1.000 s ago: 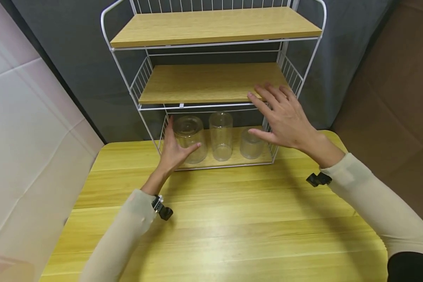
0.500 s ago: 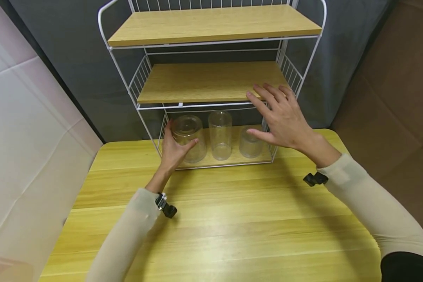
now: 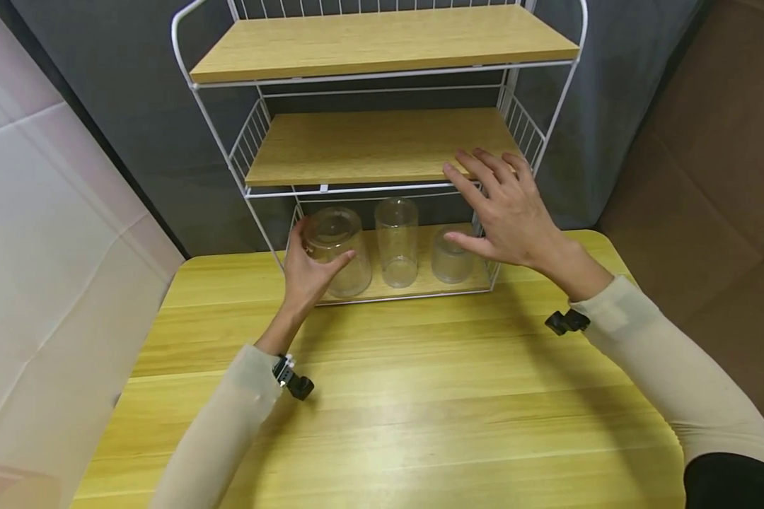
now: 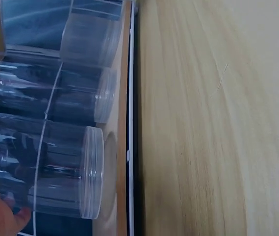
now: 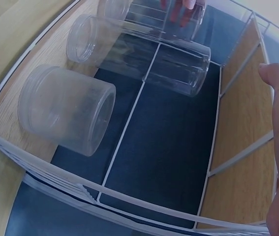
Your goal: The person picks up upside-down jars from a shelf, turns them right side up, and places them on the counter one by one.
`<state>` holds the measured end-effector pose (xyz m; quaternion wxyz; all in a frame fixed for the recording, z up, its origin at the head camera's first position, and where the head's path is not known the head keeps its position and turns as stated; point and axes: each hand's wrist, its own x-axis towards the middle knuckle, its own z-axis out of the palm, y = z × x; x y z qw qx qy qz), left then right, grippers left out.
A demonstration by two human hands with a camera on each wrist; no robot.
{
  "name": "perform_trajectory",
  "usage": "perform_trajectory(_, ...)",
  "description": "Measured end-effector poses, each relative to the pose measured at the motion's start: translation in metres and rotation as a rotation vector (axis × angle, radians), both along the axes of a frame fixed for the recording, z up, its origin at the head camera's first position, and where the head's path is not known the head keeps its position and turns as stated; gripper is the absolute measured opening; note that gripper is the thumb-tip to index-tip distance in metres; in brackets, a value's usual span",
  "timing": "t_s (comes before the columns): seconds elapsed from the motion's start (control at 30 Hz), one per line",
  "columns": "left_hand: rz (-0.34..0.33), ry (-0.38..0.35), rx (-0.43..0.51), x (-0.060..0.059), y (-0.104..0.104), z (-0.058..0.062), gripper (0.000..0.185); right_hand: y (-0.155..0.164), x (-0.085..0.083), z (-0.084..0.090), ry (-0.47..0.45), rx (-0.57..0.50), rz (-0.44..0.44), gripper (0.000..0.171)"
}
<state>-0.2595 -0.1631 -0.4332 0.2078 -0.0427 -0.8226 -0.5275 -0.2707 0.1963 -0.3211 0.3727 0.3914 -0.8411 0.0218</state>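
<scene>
My left hand (image 3: 307, 274) grips a wide clear jar (image 3: 340, 237) at the left of the rack's bottom shelf, thumb across its front and fingers round its far left side. In the left wrist view the jar's ringed lower end (image 4: 94, 172) is close over the shelf board, where a round shadow shows. A tall, narrow clear jar (image 3: 396, 240) stands in the middle, and a short clear jar (image 3: 453, 260) stands at the right. My right hand (image 3: 508, 215), fingers spread and holding nothing, is in front of the right end of the middle shelf (image 3: 382, 145).
The white wire rack has wooden boards, with the top shelf (image 3: 382, 42) above and wire side rails (image 3: 527, 131). It stands at the back of a yellow wooden table (image 3: 433, 396). A dark cloth (image 3: 134, 141) hangs behind; brown panels (image 3: 719, 177) rise at the right.
My left hand has closed its fingers and thumb round the wide jar, which has shifted slightly left and tilts a little. My right hand has stayed almost still.
</scene>
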Motion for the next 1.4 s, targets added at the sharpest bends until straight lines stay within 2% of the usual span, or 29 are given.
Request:
perform_trajectory(0.27,-0.032,-0.019,0.059,0.023,-0.003,0.008,0.105,0.000,-0.001,0.000,-0.003,-0.005,0.010,0.095)
perform_trajectory(0.37,-0.040,-0.002,0.080,0.031,-0.003,0.012,0.104,0.000,0.000,0.000,-0.004,-0.012,0.011,0.095)
perform_trajectory(0.53,-0.048,-0.002,0.069,0.046,-0.002,0.021,0.105,0.002,-0.001,0.001,-0.006,-0.023,0.011,0.094)
perform_trajectory(0.7,-0.125,-0.025,0.151,0.063,0.006,0.032,0.102,0.005,0.002,0.001,-0.023,-0.031,0.021,0.093)
perform_trajectory(0.8,-0.180,-0.025,0.232,0.072,0.014,0.038,0.099,0.007,0.011,0.002,-0.053,-0.046,0.041,0.092)
perform_trajectory(0.9,-0.233,-0.014,0.321,0.081,0.023,0.042,0.097,0.006,0.026,-0.002,-0.088,-0.096,0.093,0.087)
perform_trajectory(1.07,-0.342,0.028,0.482,0.093,0.038,0.047,0.095,-0.002,0.056,-0.021,-0.143,-0.245,0.216,0.077)
perform_trajectory(1.17,-0.395,0.057,0.566,0.097,0.047,0.049,0.093,-0.006,0.069,-0.037,-0.219,-0.350,0.276,0.077)
perform_trajectory(1.23,-0.414,0.075,0.610,0.099,0.052,0.050,0.092,-0.007,0.076,-0.047,-0.304,-0.413,0.304,0.082)
perform_trajectory(1.4,-0.461,0.124,0.726,0.102,0.063,0.051,0.091,-0.013,0.088,-0.074,-0.621,-0.559,0.348,0.093)
